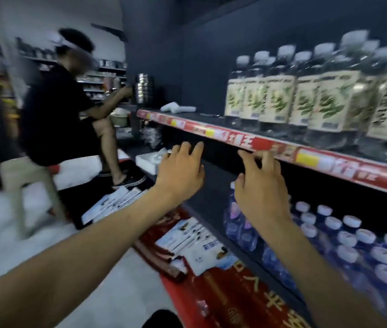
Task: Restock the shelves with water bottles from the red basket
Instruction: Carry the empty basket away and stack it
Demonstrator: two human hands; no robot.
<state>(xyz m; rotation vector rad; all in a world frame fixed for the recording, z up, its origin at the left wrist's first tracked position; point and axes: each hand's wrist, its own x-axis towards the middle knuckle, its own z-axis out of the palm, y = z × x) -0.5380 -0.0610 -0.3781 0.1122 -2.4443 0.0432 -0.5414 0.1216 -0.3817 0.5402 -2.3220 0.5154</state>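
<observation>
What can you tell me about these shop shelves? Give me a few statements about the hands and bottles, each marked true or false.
1. The left hand and the right hand each hold a bottle. False: both are empty, fingers spread.
2. The bottles with cream leaf labels stand on the upper shelf. True.
3. The blue bottles with white caps stand on the shelf below. True.
4. The upper shelf's price strip is green. False: it is red.
</observation>
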